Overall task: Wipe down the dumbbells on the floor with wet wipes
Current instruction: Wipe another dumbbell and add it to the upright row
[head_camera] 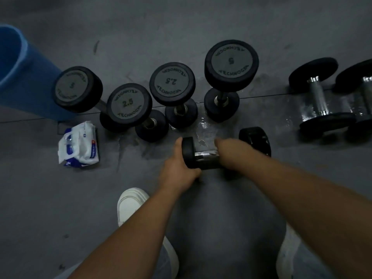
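Observation:
A black dumbbell [255, 140] with a chrome handle lies on its side on the grey floor in front of me. My left hand [178, 168] grips its left head. My right hand [227, 151] is curled over the handle with a white wet wipe [211, 152] under the fingers. Several black dumbbells stand on end behind it: a 5 [76, 88], two 2.5s [128, 104] [172, 83] and another 5 [231, 62]. Two more dumbbells [319, 97] lie at the right. The wet wipe pack [80, 144] lies on the floor to the left.
A blue rolled mat [22, 73] stands at the far left behind the row. The floor [203, 127] shows wet patches around the dumbbells. My two white shoes [130, 204] are planted near the bottom, either side of my arms.

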`<state>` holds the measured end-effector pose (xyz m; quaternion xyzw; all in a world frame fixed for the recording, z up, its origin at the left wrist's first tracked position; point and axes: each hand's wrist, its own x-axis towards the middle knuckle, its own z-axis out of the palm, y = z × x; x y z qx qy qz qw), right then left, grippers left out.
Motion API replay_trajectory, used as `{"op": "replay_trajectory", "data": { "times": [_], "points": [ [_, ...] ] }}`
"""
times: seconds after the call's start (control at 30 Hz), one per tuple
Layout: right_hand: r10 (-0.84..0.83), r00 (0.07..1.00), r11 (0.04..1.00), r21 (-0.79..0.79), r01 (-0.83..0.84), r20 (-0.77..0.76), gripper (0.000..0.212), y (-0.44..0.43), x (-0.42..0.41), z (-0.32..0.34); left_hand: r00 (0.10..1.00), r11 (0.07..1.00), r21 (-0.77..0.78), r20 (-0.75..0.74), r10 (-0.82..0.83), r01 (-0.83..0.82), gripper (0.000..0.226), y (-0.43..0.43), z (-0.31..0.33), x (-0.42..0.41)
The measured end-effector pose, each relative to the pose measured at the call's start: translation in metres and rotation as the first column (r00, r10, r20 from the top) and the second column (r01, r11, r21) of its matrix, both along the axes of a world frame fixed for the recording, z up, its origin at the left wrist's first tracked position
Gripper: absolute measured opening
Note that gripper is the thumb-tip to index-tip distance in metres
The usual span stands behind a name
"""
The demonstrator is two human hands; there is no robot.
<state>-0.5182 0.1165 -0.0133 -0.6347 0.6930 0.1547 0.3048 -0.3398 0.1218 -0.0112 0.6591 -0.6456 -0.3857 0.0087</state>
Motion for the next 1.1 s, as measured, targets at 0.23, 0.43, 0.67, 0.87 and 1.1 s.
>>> {"op": "replay_trajectory", "data": {
  "times": [0.23, 0.43, 0.67, 0.87, 1.1],
  "points": [
    [-0.226, 0.962, 0.968, 0.145, 0.204, 0.152, 0.028, 0.038, -0.001, 0.007, 0.996, 0.992, 0.09, -0.022, -0.091, 0.093, 0.109, 0.011, 0.008, 0.008],
    [-0.647, 0.684, 0.659, -0.205, 0.724, 0.336, 0.019, 0.075, 0.038, -0.011, 0.98, 0.988, -0.037, -0.143, 0.142, -0.148, 0.093, 0.043, 0.006, 0.009],
    [-0.58, 0.782, 0.75, -0.227, 0.622, 0.228, 0.037, 0.076, 0.025, -0.015, 0.999, 0.998, -0.047, 0.004, 0.046, -0.046, 0.092, 0.012, 0.001, 0.009],
    [-0.493, 0.817, 0.806, -0.198, 0.558, 0.299, 0.044, 0.065, 0.019, -0.016, 0.999, 0.998, -0.042, 0.02, 0.048, -0.048, 0.088, 0.004, 0.005, -0.004],
    [-0.405, 0.849, 0.874, -0.128, 0.469, 0.34, 0.051, 0.066, 0.041, -0.015, 0.994, 0.999, 0.047, -0.105, -0.01, 0.015, 0.107, 0.006, -0.001, 0.002]
  ]
}}
